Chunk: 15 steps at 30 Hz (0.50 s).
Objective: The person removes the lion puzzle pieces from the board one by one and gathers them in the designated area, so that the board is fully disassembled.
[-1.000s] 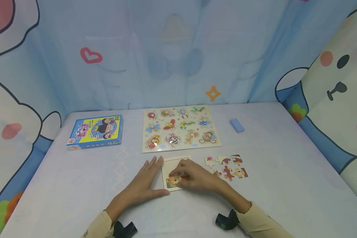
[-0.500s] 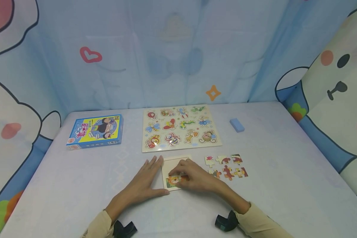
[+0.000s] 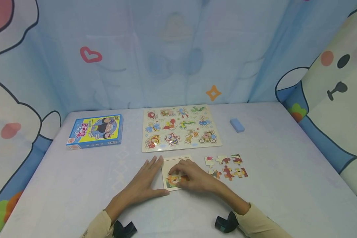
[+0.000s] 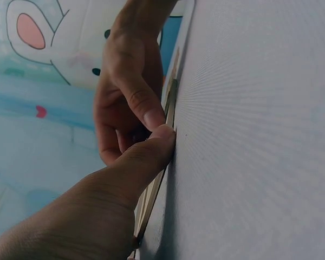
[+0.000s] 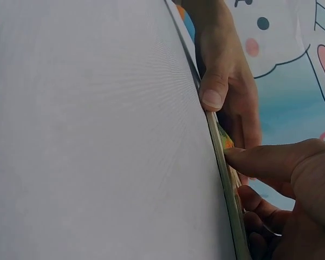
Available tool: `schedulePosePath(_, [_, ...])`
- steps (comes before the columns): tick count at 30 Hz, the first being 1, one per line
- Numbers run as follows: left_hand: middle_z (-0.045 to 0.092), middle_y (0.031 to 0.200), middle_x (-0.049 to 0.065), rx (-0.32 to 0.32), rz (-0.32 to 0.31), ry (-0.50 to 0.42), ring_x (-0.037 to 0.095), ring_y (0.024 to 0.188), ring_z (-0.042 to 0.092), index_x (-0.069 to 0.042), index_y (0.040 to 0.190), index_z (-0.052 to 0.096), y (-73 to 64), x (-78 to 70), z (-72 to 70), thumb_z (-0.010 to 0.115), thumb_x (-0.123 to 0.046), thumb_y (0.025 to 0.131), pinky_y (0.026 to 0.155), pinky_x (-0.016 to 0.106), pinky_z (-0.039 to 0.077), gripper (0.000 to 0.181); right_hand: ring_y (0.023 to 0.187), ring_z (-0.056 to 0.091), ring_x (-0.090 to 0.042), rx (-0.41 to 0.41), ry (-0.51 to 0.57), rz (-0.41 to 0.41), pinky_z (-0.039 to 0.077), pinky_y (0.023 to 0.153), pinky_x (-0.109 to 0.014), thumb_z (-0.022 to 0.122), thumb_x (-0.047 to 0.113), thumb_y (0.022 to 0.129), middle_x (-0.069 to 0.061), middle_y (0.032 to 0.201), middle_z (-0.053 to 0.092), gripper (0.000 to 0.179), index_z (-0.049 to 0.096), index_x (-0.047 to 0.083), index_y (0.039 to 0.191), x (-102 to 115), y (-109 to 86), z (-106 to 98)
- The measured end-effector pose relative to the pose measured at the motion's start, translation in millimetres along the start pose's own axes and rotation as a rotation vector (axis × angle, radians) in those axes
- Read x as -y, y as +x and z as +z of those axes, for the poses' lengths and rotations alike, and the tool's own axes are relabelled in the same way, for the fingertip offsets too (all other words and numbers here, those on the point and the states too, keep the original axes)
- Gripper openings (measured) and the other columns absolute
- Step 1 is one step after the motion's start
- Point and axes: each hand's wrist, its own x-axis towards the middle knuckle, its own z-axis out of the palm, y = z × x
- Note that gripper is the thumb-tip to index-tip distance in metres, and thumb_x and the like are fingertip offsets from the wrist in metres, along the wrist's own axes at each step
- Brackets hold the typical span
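On a white-covered table [image 3: 285, 162], you work over a small puzzle tray [image 3: 173, 164], just in front of a wider board [image 3: 180, 133] of cartoon creatures. Your left hand [image 3: 145, 185] lies flat, fingers straight, at the tray's left edge, thumb stretched to its near corner. Your right hand [image 3: 195, 177] leans in from the right, thumb and fingers bent narrowly over the picture pieces [image 3: 172, 182] set in the tray's near part; whether they pinch one, the views cannot tell. Six loose pieces [image 3: 227, 172] lie right of the tray, in two rows beyond your right wrist.
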Motion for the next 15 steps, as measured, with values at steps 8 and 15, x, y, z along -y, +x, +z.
schedulePosePath(8, [0.017,0.16,0.005,-0.003,0.015,-0.001,0.025,0.148,0.008,-0.014,0.154,0.017,0.6,1.9,1.2,0.068,-0.066,0.074,0.119,0.048,0.012,0.109,0.102,0.048,-0.013,-0.014,0.102,0.003,0.042,0.089,-0.036,0.072,0.017,0.084,0.01,0.112,0.058,0.032,0.063,0.027,0.114,-2.7,0.4,-0.1])
schedulePosePath(15, [0.018,0.16,0.004,-0.007,0.019,0.012,0.022,0.148,0.008,-0.014,0.154,0.018,1.2,2.9,1.9,0.068,-0.067,0.073,0.12,0.046,0.011,0.109,0.088,0.053,-0.012,-0.01,0.219,0.004,0.047,0.081,-0.028,0.07,0.012,0.086,0.01,0.098,0.063,0.027,0.066,0.024,0.11,-5.0,2.6,0.4])
